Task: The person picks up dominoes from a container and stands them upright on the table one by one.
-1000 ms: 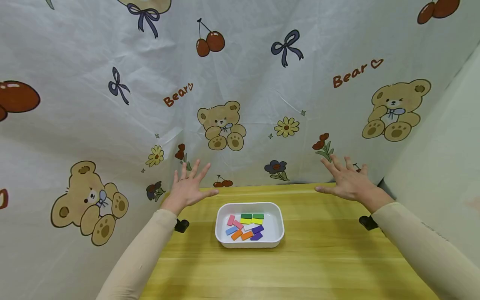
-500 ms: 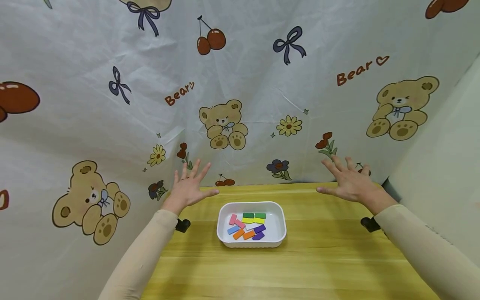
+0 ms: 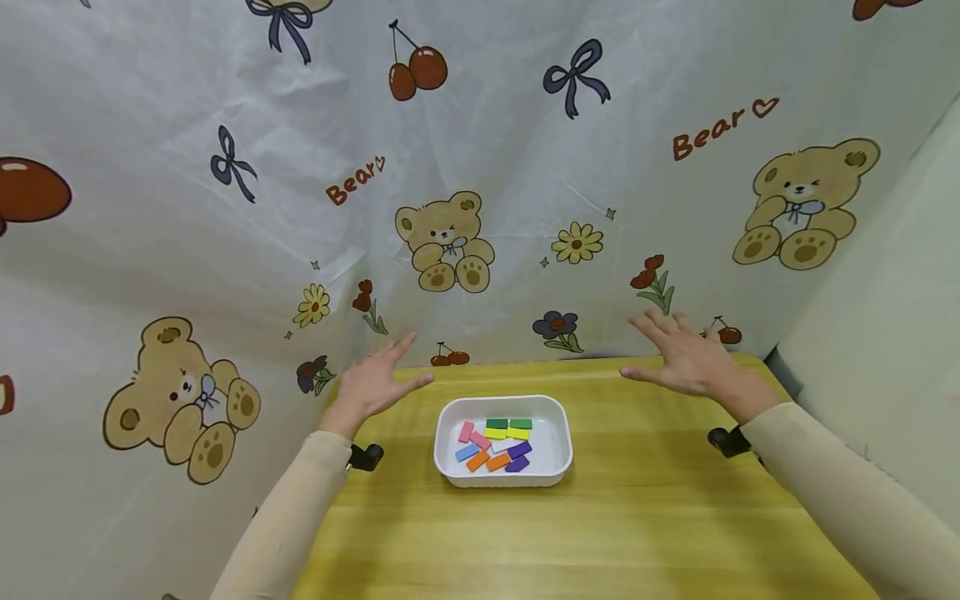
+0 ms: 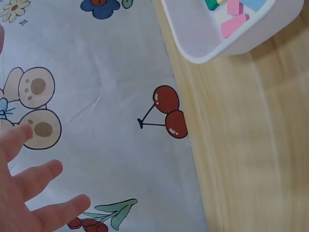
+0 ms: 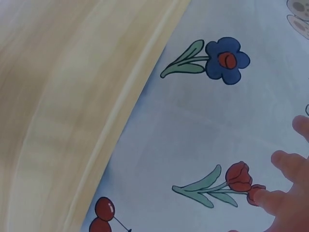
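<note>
A white plastic tray (image 3: pixel 557 467) sits on the wooden table, between my two hands. In it lie several small rectangular blocks: green (image 3: pixel 520 424), yellow (image 3: pixel 496 433), pink (image 3: pixel 466 431), blue (image 3: pixel 467 452), orange (image 3: pixel 477 460), purple (image 3: pixel 517 464) and white (image 3: pixel 502 446). My left hand (image 3: pixel 367 387) is held in the air left of the tray, thumb pointing toward it, holding nothing. To the right of the tray my right hand (image 3: pixel 688 362) hovers with fingers spread, also holding nothing. Each wrist view shows only some fingers, over the printed cloth.
The wooden table (image 3: pixel 600 533) ends at the back against a white cloth (image 3: pixel 510 150) printed with bears, bows and cherries. A pale wall (image 3: pixel 885 333) stands at the right. Black wrist-worn pieces (image 3: pixel 366 457) hang below both wrists.
My left hand's fingers have tipped forward and down from their upright spread. My right hand has shifted slightly left and its fingers have tilted. The head view has moved a little; the blocks stay put.
</note>
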Available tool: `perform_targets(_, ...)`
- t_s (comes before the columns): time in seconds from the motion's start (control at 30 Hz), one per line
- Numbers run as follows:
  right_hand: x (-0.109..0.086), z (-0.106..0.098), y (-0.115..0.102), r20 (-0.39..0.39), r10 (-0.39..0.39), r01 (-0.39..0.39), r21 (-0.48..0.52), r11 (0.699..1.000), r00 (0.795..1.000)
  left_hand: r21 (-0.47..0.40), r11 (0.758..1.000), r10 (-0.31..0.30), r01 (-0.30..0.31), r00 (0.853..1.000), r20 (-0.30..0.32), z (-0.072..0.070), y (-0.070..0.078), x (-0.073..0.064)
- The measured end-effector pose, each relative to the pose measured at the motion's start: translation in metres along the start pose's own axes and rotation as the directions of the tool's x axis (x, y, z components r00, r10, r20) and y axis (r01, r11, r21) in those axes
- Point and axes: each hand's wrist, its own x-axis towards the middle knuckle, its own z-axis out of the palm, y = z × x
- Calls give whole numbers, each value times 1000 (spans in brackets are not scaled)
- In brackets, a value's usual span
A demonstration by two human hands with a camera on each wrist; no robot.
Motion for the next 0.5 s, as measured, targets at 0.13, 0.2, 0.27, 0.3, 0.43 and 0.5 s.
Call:
perform_targets(0.13,1,1,-4,-3,-23,23,31,999,1000,-87,996,-11,9,1000,-25,5,0,-4)
perform_targets(0.2,2,2,-7,-6,-44,44,52,998,999,-141,990,-25,20,999,-34,8,0,-6)
perform_targets(0.27,2,2,-10,-15,-60,61,80,995,998,-180,983,-36,28,998,-43,10,0,-8)
perform_targets(0.3,3,2,-12,-21,-67,69,96,993,998,-195,980,-39,29,998,-47,11,0,-9)
perform_targets(0.43,6,2,-19,-43,-89,95,172,980,995,-246,969,-45,29,997,-58,15,0,-13)
perform_targets(0.5,8,4,-23,-54,-101,110,200,974,993,-276,961,-50,33,997,-53,18,0,-15)
